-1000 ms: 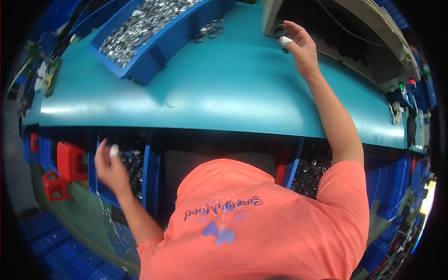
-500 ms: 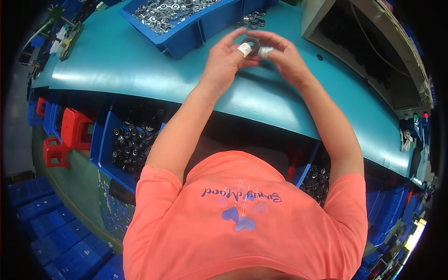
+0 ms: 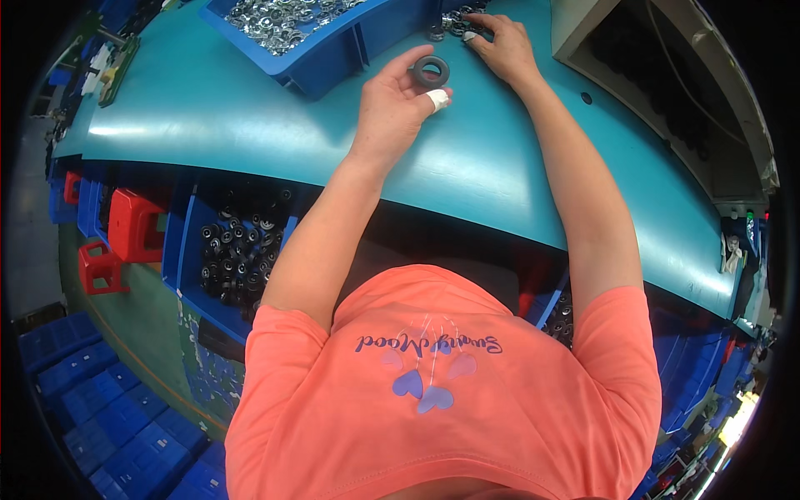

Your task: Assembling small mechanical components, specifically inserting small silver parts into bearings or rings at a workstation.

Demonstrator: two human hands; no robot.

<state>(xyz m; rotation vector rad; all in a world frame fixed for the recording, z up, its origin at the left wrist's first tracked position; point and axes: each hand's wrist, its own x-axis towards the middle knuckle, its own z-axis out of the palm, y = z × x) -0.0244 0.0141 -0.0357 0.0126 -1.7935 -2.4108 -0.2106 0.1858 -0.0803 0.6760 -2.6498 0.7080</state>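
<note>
My left hand (image 3: 390, 112) is raised above the turquoise table and grips a dark grey ring (image 3: 444, 72) with a round hole, holding it by its left side. White tape wraps the thumb. At the back of the table my right hand (image 3: 508, 57) touches a small cluster of shiny metal round parts (image 3: 455, 18). Its thumb, also taped, and its forefinger curl together at the cluster's right side; what lies between them is too small to make out. Left of the cluster stands a blue bin (image 3: 329, 73) full of silvery metal parts (image 3: 287, 23).
A pale box-like housing (image 3: 575, 37) with a dark opening stands at the back right, near a small black disc (image 3: 587, 98) on the table (image 3: 242, 125). Below the table's edge, a blue crate (image 3: 187, 250) holds black wheel-like parts (image 3: 242, 258). Red stools (image 3: 133, 225) stand left.
My hands have moved apart. The right one has left the ring and reached away to the metal parts at the back; the ring stays in my left hand, its hole now facing up.
</note>
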